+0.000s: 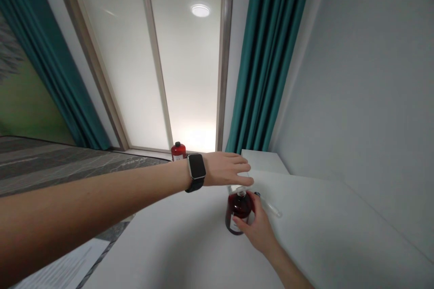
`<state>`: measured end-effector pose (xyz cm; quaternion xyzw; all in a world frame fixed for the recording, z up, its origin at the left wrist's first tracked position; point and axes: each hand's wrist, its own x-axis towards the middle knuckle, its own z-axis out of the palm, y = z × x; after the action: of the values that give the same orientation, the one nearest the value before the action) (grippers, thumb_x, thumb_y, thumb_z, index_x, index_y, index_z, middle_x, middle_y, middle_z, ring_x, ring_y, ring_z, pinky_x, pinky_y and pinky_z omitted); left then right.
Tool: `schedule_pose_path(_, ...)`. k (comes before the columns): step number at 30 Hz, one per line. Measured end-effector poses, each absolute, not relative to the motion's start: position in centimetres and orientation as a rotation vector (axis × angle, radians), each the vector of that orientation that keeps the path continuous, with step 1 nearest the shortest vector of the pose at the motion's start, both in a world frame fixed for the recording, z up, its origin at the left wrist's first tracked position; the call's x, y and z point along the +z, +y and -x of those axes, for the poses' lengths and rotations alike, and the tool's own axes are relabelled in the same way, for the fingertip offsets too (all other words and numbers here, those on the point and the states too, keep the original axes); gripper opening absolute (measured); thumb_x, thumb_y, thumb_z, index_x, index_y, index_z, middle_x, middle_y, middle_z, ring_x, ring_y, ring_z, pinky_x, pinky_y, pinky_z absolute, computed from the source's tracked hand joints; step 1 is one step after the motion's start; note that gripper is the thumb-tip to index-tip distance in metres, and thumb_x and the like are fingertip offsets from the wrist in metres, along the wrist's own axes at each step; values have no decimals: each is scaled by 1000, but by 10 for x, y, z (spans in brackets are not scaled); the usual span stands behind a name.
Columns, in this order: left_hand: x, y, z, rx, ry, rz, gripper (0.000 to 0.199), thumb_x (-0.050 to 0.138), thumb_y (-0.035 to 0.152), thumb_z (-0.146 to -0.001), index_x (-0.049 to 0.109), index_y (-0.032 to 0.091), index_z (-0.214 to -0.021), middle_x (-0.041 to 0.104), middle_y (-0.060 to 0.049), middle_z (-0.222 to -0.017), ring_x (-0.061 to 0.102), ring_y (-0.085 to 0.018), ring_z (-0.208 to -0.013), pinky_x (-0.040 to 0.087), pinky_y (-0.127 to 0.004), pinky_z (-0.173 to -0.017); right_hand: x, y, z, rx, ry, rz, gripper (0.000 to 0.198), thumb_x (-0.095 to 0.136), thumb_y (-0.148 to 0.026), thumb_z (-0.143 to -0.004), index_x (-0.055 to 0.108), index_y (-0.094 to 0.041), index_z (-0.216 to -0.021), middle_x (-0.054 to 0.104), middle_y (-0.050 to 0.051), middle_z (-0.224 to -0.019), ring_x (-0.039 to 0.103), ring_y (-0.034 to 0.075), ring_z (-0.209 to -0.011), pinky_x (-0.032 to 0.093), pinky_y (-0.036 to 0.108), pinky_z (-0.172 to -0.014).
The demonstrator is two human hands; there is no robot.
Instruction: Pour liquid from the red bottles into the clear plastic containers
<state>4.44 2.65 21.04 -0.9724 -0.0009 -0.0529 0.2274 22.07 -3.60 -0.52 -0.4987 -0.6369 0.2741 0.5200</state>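
A dark red bottle (240, 206) with an uncapped-looking clear neck and a white label stands on the white table (196, 244). My right hand (260, 230) is wrapped round its right side, thumb across the front near the label. Above and just behind the bottle's neck, my left hand (225, 168) stretches out flat, palm down, fingers spread and holding nothing. A black-screened watch (196, 166) sits on that wrist. To the right of the bottle lies a clear glass tube (273, 208); a small dark piece shows by my right fingers, partly hidden.
Behind my left wrist stands a second red bottle (178, 150) with a black cap, its lower part hidden. A printed sheet (68, 265) lies at lower left. A white block-like surface (263, 160) adjoins the table's far end, near the teal curtain (267, 54).
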Motion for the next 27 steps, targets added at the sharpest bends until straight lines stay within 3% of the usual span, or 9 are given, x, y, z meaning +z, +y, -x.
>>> schedule_pose_path(5, 216, 24, -48, -77, 14, 2644, 33, 57, 2, -90, 56, 25, -113, 65, -8, -113, 56, -21, -113, 47, -36, -98, -9, -35, -221, 646, -1528, 1210, 67, 73, -22, -68, 43, -22, -127, 63, 11, -119, 62, 29, -109, 51, 46, -94)
schedule_pose_path(11, 218, 22, -50, 43, 45, 2595, 29, 42, 5, -97, 55, 21, -117, 62, -11, -118, 54, -23, -117, 46, -39, -100, -9, -36, -221, 639, -1526, 1236, 69, 73, -26, -67, 41, -21, -128, 61, 13, -122, 60, 31, -112, 48, 49, -97)
schedule_pose_path(15, 215, 24, -49, -3, 28, 2627, 29, 47, 5, -96, 56, 25, -115, 63, -8, -117, 53, -22, -118, 45, -39, -102, -9, -36, -221, 655, -1530, 1252, 69, 72, -28, -68, 39, -21, -128, 60, 13, -124, 58, 32, -115, 45, 51, -99)
schedule_pose_path(27, 212, 22, -51, -163, 202, 2425, 20, 46, 12, -99, 60, 19, -111, 67, -8, -109, 59, -20, -101, 46, -33, -92, -7, -34, -220, 657, -1509, 1246, 66, 74, -30, -67, 44, -21, -124, 63, 11, -118, 61, 31, -109, 46, 49, -98)
